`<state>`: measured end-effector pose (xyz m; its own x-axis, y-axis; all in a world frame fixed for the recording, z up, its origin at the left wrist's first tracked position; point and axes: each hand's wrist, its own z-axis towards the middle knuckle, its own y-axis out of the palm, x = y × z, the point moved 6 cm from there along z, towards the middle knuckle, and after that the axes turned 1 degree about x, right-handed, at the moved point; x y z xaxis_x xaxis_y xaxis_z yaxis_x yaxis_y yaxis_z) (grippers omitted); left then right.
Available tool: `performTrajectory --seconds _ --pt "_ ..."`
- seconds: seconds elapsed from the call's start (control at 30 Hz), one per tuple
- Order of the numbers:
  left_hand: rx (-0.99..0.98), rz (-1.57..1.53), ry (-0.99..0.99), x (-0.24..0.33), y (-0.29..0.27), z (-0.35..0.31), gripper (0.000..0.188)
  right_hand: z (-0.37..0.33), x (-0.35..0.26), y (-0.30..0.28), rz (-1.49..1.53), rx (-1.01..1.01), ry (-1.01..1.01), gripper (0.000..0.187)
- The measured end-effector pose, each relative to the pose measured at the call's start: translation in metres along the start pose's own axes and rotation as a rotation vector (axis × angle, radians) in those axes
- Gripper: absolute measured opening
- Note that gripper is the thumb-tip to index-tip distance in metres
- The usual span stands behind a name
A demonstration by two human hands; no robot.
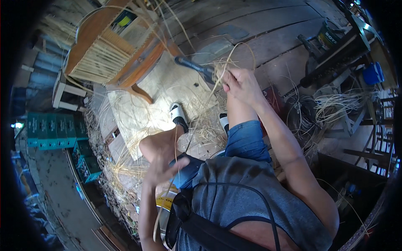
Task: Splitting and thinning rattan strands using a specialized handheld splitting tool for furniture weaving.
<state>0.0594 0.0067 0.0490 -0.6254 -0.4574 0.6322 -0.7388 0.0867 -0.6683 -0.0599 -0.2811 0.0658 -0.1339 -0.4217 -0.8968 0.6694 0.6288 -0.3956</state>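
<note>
Two bare hands are at work over a wooden plank floor point(268, 37) strewn with cane offcuts. Right hand point(240, 83) is extended far from the body, above the right knee; its grip is closed around a thin pale cane strand point(234, 54), which loops upward from the fingers and arcs back down toward the floor. Left hand point(161, 165) is near the body, at the left knee, with fingers spread and loosely curled; a strand runs past the palm, but whether the fingers actually pinch it cannot be told from this view. A dark-handled tool point(194, 67) lies on the floor just beyond the right hand, untouched. Far left stands a wooden chair frame point(113, 46), tipped on its side on a pale board point(142, 113), with a woven cane panel filling most of its seat opening. Judged from this, the weaving on the frame appears well advanced, though the panel's far edge is blurred and its completeness cannot be confirmed; the strand in hand is free of the frame, so its preparation appears to be the step in progress, with insertion into the frame remaining. Loose cane scraps point(205, 129) lie heaped between the white shoes point(178, 113). Right of the scene, a coil of pale cane point(339, 104) rests among dark metal stands.
</note>
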Motion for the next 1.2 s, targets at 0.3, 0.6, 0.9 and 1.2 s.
performTrajectory --seconds 0.3,0.6,0.9,1.2 --pt "0.326 -0.606 0.169 0.052 0.018 0.1 0.029 -0.051 -0.005 0.05 0.134 -0.043 0.04 0.028" --pt "0.407 -0.393 0.2 0.053 0.022 0.052 0.021 -0.044 0.035 0.056 0.402 -0.188 0.311 0.038" --pt "0.338 -0.437 -0.011 0.015 0.025 -0.067 0.019 0.009 0.047 0.008 0.542 -0.056 0.368 0.035" --pt "0.379 0.113 0.245 0.014 -0.017 0.023 0.045 -0.008 -0.015 0.009 -0.026 0.016 -0.005 0.044"
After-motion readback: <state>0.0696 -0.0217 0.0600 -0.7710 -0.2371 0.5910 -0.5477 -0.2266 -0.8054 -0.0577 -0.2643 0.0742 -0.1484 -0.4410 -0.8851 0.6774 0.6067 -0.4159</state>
